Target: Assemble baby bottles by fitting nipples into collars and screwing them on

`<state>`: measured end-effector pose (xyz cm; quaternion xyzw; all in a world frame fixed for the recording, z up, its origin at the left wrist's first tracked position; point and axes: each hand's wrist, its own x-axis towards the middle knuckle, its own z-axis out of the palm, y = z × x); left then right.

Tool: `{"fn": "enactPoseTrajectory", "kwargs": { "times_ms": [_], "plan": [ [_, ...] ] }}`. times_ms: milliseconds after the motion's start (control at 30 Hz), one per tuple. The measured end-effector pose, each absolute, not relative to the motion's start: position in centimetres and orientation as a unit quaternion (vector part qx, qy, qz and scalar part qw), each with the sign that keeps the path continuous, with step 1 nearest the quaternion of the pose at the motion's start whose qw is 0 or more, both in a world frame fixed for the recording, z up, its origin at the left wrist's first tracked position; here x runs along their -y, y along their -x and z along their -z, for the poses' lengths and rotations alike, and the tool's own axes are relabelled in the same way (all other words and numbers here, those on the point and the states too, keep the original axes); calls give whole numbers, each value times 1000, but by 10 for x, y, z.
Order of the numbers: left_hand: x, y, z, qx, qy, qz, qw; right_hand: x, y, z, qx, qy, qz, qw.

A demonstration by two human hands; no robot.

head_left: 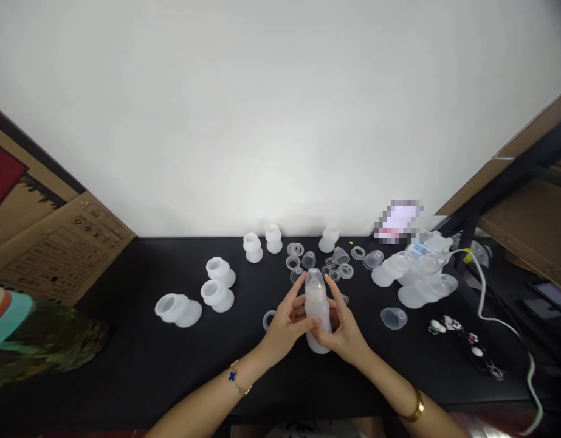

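Feeding bottle (316,304), translucent white, one: grasped between left hand (282,325) and right hand (347,333), neither nearer; long axis roughly upright, clear domed cap (314,278) uppermost; base on or just above black tabletop (125,347)

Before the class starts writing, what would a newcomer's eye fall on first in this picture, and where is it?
Probably the white bottle with its clear cap, held between both hands at the front of the black table. Next might come the large container with a teal-and-orange top at the far left, then the bright pixelated patch at the back right, near the wall.
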<state>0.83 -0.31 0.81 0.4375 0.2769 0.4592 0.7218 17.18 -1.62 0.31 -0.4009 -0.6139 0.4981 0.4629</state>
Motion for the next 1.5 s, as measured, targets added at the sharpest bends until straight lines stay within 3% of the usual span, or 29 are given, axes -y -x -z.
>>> {"fn": "enactPoseTrajectory", "kwargs": {
  "times_ms": [733,1500],
  "plan": [
    [7,-9,-7,-300,-424,-502,692,18,-171,7,628,390,-465,487],
    [10,-9,-15,-306,-447,-483,688,19,-170,-1,590,377,-523,486]
  ]
}}
